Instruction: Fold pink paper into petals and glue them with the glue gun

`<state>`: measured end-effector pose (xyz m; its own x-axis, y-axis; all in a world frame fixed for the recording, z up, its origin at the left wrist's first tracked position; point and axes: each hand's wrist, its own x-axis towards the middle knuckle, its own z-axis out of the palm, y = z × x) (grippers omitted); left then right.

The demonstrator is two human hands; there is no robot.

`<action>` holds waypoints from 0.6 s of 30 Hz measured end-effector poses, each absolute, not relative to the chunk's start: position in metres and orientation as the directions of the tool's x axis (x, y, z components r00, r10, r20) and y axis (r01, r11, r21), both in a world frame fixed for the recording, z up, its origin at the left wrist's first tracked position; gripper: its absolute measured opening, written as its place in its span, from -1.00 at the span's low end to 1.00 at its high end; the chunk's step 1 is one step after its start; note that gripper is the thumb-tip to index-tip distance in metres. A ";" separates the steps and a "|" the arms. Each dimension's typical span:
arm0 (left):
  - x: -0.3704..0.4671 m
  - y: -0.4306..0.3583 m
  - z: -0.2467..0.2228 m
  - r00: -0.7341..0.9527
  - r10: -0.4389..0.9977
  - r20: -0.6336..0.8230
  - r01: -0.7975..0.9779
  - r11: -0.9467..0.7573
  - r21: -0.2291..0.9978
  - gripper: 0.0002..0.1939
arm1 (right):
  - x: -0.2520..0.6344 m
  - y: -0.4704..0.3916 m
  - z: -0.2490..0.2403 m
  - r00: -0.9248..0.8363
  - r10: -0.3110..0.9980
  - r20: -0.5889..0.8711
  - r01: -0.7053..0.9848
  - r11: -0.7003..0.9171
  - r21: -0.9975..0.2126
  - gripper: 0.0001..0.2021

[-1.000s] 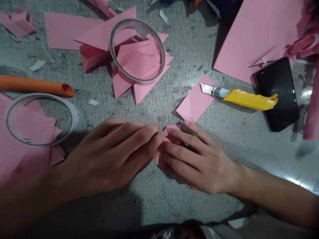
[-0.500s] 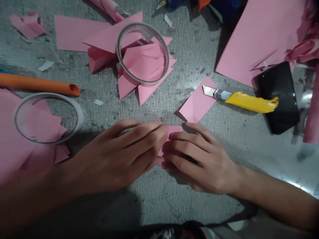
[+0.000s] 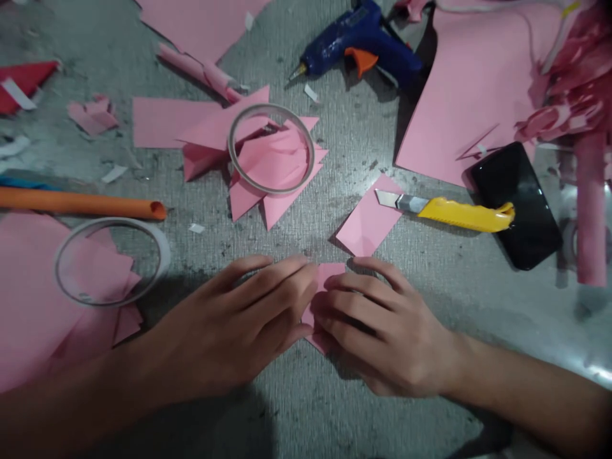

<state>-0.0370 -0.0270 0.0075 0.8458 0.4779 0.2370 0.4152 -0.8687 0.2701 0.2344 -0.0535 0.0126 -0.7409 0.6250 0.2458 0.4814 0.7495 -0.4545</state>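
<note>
Between my hands lies a small piece of pink paper (image 3: pixel 329 272), partly covered by the fingers. My left hand (image 3: pixel 261 312) grips its left side, thumb below and fingers curled above. From the right, my right hand (image 3: pixel 382 325) presses curled fingers onto the same paper. Just beyond, a pink paper rectangle (image 3: pixel 366 223) rests on the table with the blade of a yellow utility knife (image 3: pixel 461 213) over its corner. The knife's handle end lies on a black phone (image 3: pixel 519 210). The lower part of the held paper is hidden by my right hand.
A tape roll (image 3: pixel 231 156) circles folded pink pieces (image 3: pixel 275 159); another tape roll (image 3: pixel 165 255) lies on pink sheets (image 3: pixel 29 287) at left. An orange tube (image 3: pixel 81 203) is near it. A blue glue gun (image 3: pixel 356 41) and large pink sheet (image 3: pixel 459 95) lie at the back.
The view has tilted up, so things sit lower in the picture and the whole glue gun shows. Both hands keep nearly the same hold on the pink paper.
</note>
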 end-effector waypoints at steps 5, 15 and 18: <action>-0.039 -0.026 0.006 0.844 0.480 0.241 0.405 -0.863 0.301 -0.71 | 0.236 -0.053 0.010 -0.741 0.621 0.256 0.466 0.750 -0.470 -0.81; -0.042 -0.029 0.003 0.841 0.483 0.245 0.389 -0.854 0.346 -0.70 | 0.234 -0.053 0.012 -0.734 0.633 0.247 0.467 0.734 -0.494 -0.79; -0.042 -0.029 0.003 0.847 0.484 0.222 0.398 -0.852 0.340 -0.71 | 0.235 -0.052 0.012 -0.741 0.625 0.244 0.462 0.739 -0.490 -0.77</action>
<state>-0.0421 -0.0290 0.0031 0.8466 0.4838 0.2220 0.3980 -0.8522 0.3395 0.2348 -0.0525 0.0115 -0.7410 0.6255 0.2442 0.4621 0.7389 -0.4904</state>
